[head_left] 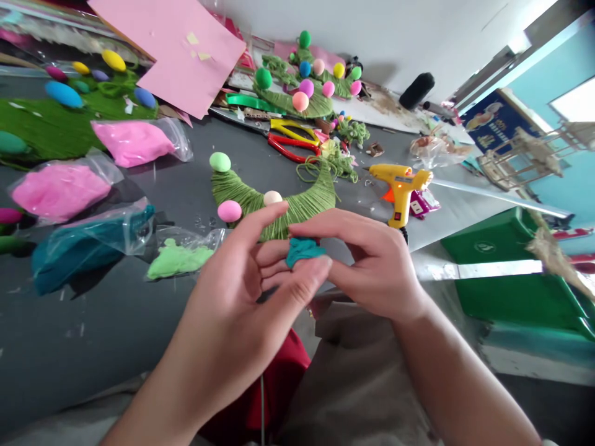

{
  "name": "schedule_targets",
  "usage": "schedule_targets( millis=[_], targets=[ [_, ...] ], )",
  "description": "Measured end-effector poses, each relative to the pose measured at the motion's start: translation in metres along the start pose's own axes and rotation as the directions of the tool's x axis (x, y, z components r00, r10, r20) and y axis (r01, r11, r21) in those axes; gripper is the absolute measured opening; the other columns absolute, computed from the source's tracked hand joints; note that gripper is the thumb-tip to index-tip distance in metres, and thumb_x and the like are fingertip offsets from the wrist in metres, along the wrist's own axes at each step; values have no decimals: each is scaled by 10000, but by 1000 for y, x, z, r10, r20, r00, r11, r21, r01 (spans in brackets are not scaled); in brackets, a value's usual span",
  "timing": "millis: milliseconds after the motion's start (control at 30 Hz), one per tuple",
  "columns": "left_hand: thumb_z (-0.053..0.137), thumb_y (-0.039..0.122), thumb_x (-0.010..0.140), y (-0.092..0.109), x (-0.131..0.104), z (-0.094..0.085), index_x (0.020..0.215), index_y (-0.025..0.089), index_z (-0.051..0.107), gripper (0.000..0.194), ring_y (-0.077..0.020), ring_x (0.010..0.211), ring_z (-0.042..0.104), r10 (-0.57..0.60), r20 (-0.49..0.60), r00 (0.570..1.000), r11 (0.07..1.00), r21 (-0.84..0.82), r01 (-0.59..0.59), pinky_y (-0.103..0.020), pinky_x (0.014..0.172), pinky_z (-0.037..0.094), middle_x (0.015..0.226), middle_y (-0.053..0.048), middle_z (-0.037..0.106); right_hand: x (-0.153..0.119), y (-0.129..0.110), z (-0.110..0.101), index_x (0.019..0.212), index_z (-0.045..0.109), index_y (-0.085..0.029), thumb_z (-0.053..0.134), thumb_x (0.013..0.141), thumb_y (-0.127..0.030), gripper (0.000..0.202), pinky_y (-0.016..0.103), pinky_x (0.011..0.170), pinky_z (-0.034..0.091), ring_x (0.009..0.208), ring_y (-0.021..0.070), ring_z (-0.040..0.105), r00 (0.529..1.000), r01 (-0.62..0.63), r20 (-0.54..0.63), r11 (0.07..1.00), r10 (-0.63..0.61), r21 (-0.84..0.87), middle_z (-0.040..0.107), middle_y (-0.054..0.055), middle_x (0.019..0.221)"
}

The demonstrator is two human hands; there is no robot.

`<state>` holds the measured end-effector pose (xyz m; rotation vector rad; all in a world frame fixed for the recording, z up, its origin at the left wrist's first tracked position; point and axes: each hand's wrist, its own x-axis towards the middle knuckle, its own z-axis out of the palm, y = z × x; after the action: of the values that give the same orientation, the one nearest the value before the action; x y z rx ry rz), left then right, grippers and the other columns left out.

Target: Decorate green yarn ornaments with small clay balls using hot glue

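Note:
A small lump of teal clay (303, 249) is pinched between my two hands near the table's front edge. My left hand (251, 297) has its thumb on the lump's lower side and its other fingers curled behind it. From the right, my right hand (376, 263) holds the lump with thumb and index finger. Just beyond lies a crescent wrapped in green yarn (297, 207), its near part hidden by my hands. A light green ball (220, 162), a pink ball (229, 211) and a pale ball (273, 197) sit on or beside it.
Bags of pink clay (134, 142), teal clay (88, 248) and green clay (179, 258) lie left. A yellow glue gun (398, 186) stands right. Red-and-yellow-handled pliers (294, 141) and another decorated crescent (297, 102) are behind. A green bin (515, 279) stands beyond the table's right edge.

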<state>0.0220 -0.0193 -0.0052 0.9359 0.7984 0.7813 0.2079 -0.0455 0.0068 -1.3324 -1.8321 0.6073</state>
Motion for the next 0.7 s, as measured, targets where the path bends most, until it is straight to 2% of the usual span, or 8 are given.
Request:
schedule_targets(
  millis=[67,167,333,400,467,567,633,700],
  targets=[
    [881,241,808,2,2,1,1361,283,653,599,-194,842,811,-7,-85,996,1000,-6,6,-217,719,667,862,19,805,0,-2,1,1109,781,-236,768,892,-110,251,331,922,630,972,172,753,997,66,-28,997,-67,-49,807,15,1062],
    [886,255,807,4,4,1,1274,278,712,499,-180,717,798,6,-150,989,1000,19,-3,-207,656,654,769,25,804,0,-2,1,1060,784,-272,787,897,-135,214,344,878,638,942,177,751,990,123,-62,992,-125,-42,810,-3,997],
    [874,352,836,9,1,1,1204,274,747,397,-165,645,781,32,-198,980,994,105,-12,-214,669,667,753,24,805,0,1,-4,989,809,-309,844,851,-150,214,376,797,629,853,190,741,979,7,-206,999,4,53,801,-17,940],
    [845,401,865,9,0,1,1169,276,769,337,-171,730,799,31,-233,972,993,116,-4,-214,706,678,865,13,826,2,3,-6,987,815,-293,869,831,-166,208,353,778,624,841,180,738,950,-15,-310,999,30,50,802,-15,934],
    [783,438,919,6,-1,-1,1154,295,788,276,-203,938,810,43,-218,975,998,61,-30,-240,787,692,1096,2,825,3,5,-7,982,819,-290,871,834,-186,189,356,795,629,865,190,741,927,-5,-375,999,24,49,797,-5,935],
    [698,455,984,3,0,-3,1176,321,787,250,-231,1144,762,47,-114,992,996,-69,-55,-274,892,682,1268,4,778,4,5,-5,965,822,-289,873,838,-230,149,411,962,621,1060,233,733,949,51,-313,996,-25,75,775,29,1095],
    [720,440,973,2,1,-3,1220,323,765,277,-214,1109,770,22,-41,999,995,-94,-26,-255,890,672,1204,-1,793,3,3,-2,1057,813,-295,854,856,-234,213,437,1066,589,1190,249,704,979,73,-193,995,-60,64,739,39,1250],
    [790,391,923,2,3,-3,1295,315,723,385,-203,1074,781,4,8,1000,997,-83,-4,-226,856,666,1158,-9,804,2,0,1,1184,784,-300,790,899,-188,306,432,1096,579,1230,241,697,994,69,-81,998,-68,3,719,42,1330]
  ],
)
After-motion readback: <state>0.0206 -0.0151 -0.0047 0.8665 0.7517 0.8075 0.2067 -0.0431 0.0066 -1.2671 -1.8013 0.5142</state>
